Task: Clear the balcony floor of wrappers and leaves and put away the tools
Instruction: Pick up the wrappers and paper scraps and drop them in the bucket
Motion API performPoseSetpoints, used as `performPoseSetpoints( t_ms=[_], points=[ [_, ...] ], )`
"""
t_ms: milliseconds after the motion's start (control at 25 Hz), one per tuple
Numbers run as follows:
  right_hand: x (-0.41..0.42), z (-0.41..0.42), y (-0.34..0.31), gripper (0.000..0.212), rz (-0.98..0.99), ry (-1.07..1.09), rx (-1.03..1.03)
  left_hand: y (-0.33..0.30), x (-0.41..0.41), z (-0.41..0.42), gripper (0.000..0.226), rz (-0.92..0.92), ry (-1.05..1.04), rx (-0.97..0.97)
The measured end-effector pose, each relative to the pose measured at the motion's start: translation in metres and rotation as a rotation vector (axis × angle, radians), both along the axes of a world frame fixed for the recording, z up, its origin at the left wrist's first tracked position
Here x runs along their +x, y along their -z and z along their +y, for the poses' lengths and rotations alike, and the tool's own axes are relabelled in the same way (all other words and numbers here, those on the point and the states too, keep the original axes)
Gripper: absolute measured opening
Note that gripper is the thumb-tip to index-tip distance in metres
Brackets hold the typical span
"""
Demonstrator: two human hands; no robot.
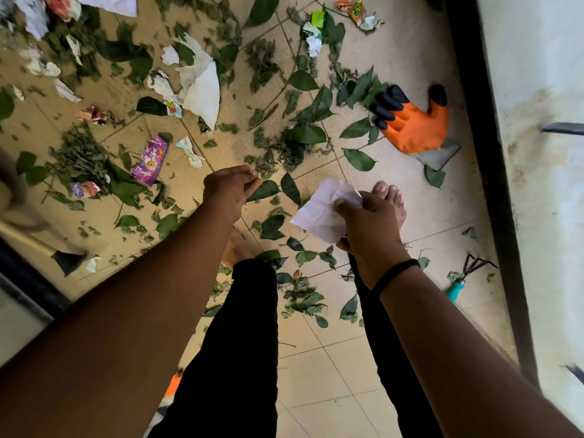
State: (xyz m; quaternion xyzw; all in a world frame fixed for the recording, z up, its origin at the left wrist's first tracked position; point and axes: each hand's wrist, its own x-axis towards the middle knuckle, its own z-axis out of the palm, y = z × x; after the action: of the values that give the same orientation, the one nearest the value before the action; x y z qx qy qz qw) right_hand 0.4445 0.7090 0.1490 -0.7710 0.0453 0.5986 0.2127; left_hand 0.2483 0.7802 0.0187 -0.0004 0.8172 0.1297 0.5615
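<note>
Both arms extended fwd & down over tiled floor (331, 368). R hand (369, 229): white paper (322, 213) pinched betw. thumb & fingers, held above floor, just L of bare foot (392, 200). L hand (230, 191): fingers loosely curled together, nothing held. Leaves (306, 134) & purple wrapper (150, 161) scattered; orange glove (410, 121), teal hand rake (461, 279) lying near R wall

one orange glove (412, 121), one purple wrapper (150, 160), one hand rake (467, 275) (leaves uncountable), two hands.
</note>
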Motion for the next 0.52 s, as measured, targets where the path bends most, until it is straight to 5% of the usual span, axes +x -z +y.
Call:
performPoseSetpoints(
  t_ms=[240, 400, 520],
  points=[
    [0.003, 0.0, 0.003, 0.025, -0.007, 0.011, -0.002, 0.055, 0.022, -0.008, 0.012, 0.172, 0.424, -0.034],
    [0.006, -0.001, 0.005, 0.021, 0.016, 0.0, 0.047, 0.107, 0.031, -0.012, 0.016, 0.213, 0.458, -0.053],
    [0.003, -0.001, 0.008, 0.019, 0.007, -0.021, 0.076, 0.148, 0.032, -0.018, 0.045, 0.285, 0.46, -0.077]
  ],
)
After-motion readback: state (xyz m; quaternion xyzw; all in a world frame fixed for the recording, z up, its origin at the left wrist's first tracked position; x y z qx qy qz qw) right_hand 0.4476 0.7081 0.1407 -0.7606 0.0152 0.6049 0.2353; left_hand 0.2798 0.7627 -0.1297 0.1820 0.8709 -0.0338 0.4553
